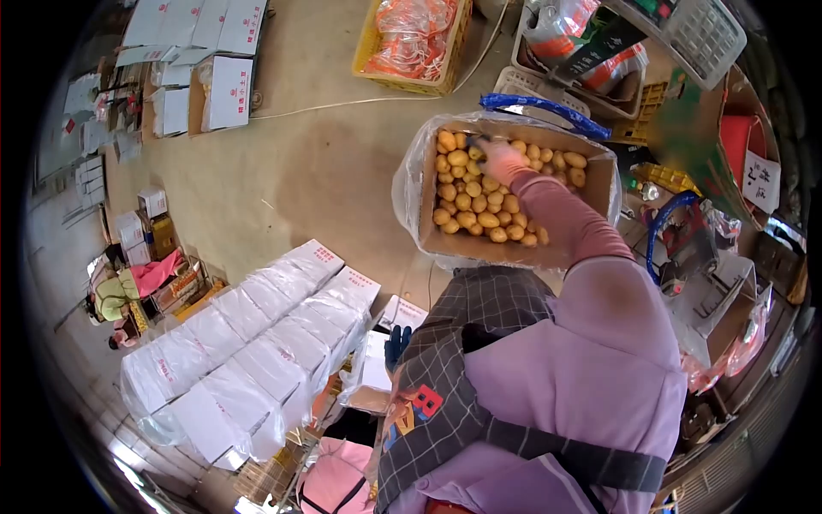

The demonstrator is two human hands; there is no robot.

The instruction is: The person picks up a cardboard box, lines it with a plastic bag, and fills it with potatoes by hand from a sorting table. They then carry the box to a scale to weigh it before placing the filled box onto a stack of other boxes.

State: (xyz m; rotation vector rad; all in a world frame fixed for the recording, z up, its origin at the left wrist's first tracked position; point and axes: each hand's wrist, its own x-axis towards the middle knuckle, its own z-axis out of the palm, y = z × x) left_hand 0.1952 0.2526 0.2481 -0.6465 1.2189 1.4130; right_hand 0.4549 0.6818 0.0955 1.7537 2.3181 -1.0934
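A plastic-lined cardboard box (432, 184) full of small yellow potatoes (479, 204) stands in front of me. My right hand (503, 159), in a glove pink on the back and dark at the fingers, reaches into the box from the right. Its fingers curl around a potato (475, 154) near the far side, and the fingertips are partly hidden. Low at my left side, beside the checked apron (488, 308), is my left hand (396, 346) in a dark blue glove. Its visible fingers stretch out, holding nothing, close to a white box (375, 364).
Plastic-covered white cartons (248, 343) stand in rows at left, with more cartons (229, 94) at upper left. A yellow crate (364, 51) of plastic bags sits beyond the box. Crates and a scale (706, 38) crowd the right. Other people (338, 475) work at left and below.
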